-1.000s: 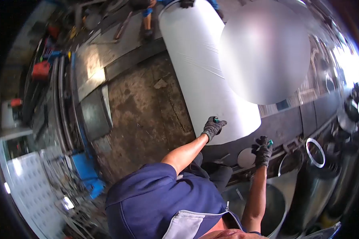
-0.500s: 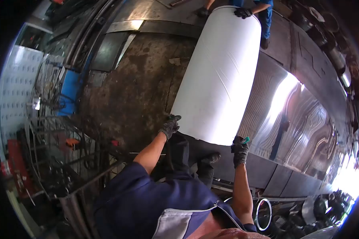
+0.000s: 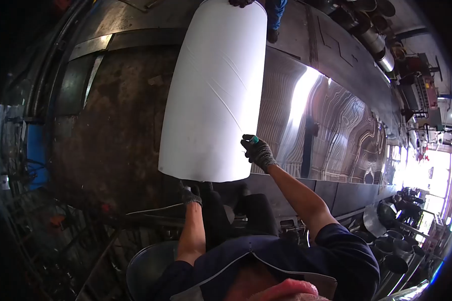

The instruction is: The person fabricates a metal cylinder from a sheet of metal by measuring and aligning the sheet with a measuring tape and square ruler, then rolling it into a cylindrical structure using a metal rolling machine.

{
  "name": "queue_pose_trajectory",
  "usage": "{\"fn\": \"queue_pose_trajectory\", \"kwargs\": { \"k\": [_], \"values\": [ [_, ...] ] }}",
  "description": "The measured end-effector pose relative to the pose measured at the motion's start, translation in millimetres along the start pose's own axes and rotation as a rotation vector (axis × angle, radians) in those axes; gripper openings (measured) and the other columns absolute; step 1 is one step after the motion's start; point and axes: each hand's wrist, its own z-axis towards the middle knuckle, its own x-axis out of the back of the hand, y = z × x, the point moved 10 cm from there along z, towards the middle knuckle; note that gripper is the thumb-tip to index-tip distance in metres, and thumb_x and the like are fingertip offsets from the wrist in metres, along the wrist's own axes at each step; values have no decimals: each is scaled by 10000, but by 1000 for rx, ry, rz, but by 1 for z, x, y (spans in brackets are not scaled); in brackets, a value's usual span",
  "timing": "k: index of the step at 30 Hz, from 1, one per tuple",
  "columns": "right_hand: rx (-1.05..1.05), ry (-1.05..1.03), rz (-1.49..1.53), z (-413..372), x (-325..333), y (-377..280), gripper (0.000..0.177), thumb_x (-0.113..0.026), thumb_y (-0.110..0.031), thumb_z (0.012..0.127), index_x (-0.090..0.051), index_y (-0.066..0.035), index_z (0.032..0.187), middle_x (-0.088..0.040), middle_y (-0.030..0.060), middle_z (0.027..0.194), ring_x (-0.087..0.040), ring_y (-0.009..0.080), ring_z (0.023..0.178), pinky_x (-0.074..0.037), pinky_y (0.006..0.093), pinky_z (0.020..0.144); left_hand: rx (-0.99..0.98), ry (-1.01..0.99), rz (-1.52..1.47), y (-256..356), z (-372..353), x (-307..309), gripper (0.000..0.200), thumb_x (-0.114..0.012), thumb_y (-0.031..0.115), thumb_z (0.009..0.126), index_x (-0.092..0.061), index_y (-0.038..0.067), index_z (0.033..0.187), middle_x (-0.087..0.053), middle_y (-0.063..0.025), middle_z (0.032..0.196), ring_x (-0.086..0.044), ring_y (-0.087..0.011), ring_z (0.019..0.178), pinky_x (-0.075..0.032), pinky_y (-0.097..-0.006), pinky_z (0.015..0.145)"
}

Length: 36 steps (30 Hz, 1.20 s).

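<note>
A large white cylinder [image 3: 211,95], seemingly a rolled sheet with creased film on its surface, lies lengthwise in front of me. My left hand [image 3: 190,193], in a dark grey glove, is at the near rim; its fingers close on the edge, and their tips are partly hidden in shadow. Against the cylinder's right side, low down, is my gloved right hand [image 3: 258,152]. Its fingers are closed around a small green object [image 3: 254,139], whose kind I cannot make out. At the far end, another person's dark-gloved hand [image 3: 240,2] rests on the rim.
Shiny metal sheet [image 3: 336,125] covers the table right of the cylinder. Left of it lies a brown, stained surface [image 3: 110,135]. The other person's blue-clad leg [image 3: 275,15] stands at the far end. Round metal parts [image 3: 394,246] are piled at lower right.
The view has swung right, so the cylinder appears further left. My right hand has moved up from the near rim's corner onto the cylinder's side. My left hand has shifted right, under the near rim.
</note>
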Motion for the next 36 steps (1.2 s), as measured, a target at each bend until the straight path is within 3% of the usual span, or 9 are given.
{"fn": "queue_pose_trajectory", "kwargs": {
  "k": [1,3,4,6,10,18,26,30,36],
  "values": [
    [412,144,-306,17,3,-12,328,-679,-231,942,-628,-151,1255,-651,21,755,-619,108,602,-523,289,523,-42,23,-90,0,-9,3,365,-610,432,940,-642,150,1169,-683,-77,1056,-650,-251,859,-591,-388,686],
    [556,185,-447,28,-5,-19,317,-683,-211,939,-639,-159,1249,-680,24,797,-633,122,635,-529,287,560,-55,81,-76,-9,10,23,413,-602,440,940,-618,140,1224,-669,-89,1104,-638,-268,900,-582,-411,720],
    [292,105,-279,46,-8,0,314,-687,-202,935,-646,-159,1244,-700,34,823,-647,140,666,-539,294,599,-66,115,-53,-19,24,25,464,-594,448,940,-594,131,1279,-654,-100,1152,-627,-284,941,-574,-433,753],
    [320,111,-321,47,-15,-31,253,-656,-173,946,-672,-174,1198,-720,61,862,-649,188,718,-539,323,682,-154,70,36,-25,8,-16,481,-595,446,938,-576,137,1306,-668,-81,1045,-630,-248,842,-563,-402,687],
    [712,152,-275,76,-34,-67,209,-665,-285,926,-691,-180,1105,-721,129,941,-693,323,828,-544,424,771,-417,8,109,-27,-26,-71,501,-597,437,937,-555,138,1337,-682,-60,938,-628,-203,723,-547,-361,607],
    [467,-233,-156,55,31,5,490,-580,-581,915,-680,-115,1030,-705,162,872,-682,367,870,-529,452,790,-668,-37,-33,-69,-49,-105,504,-601,416,939,-546,125,1346,-683,-53,936,-610,-179,671,-531,-333,574],
    [446,-120,-246,89,146,78,452,-587,-566,917,-683,-144,1045,-699,162,807,-685,371,814,-536,452,762,-756,-118,-144,-92,-42,-122,507,-606,395,941,-537,112,1356,-684,-46,933,-593,-155,618,-515,-306,540],
    [639,-36,-275,95,139,70,456,-589,-515,927,-654,-129,1161,-724,165,931,-697,370,850,-539,462,797,-770,-162,-192,-95,-32,-125,509,-608,384,942,-533,105,1360,-684,-43,932,-584,-143,592,-507,-292,523],
    [546,-211,-191,113,98,42,472,-606,-511,933,-639,-149,1235,-739,137,927,-716,323,850,-553,419,797,-773,-317,-409,-81,-10,-113,512,-612,368,943,-526,95,1367,-685,-38,930,-572,-126,553,-496,-272,498]
  ]
}}
